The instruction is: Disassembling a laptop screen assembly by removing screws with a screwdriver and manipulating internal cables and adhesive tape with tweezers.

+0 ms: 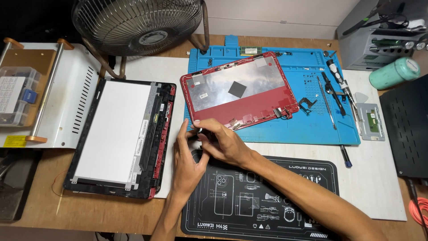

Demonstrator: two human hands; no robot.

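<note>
Red plastic forms the laptop lid shell that lies inside-up on a blue silicone work mat, its silver foil lining and a small dark square pad facing the camera. Both of the person's hands meet at the near left corner of this shell. The right hand reaches in from the lower right, its fingers curled and pinched around a small dark part right at the shell's edge. The left hand comes up from below, fingers bent toward the same small part and touching it; what exactly the part is cannot be told.

Beneath the wrists lies a black mat printed with white line drawings. To the left rests a laptop screen panel, white face up, in a black and red frame. A metal fan stands at the back of the wooden bench. On the right side of the blue mat lie a screwdriver, a thin metal pry tool and a small metal bracket. A grey trackpad module sits just beyond the mat's right edge, and a mint-green cylinder lies further back on the right. A clear parts box sits at the far left.
</note>
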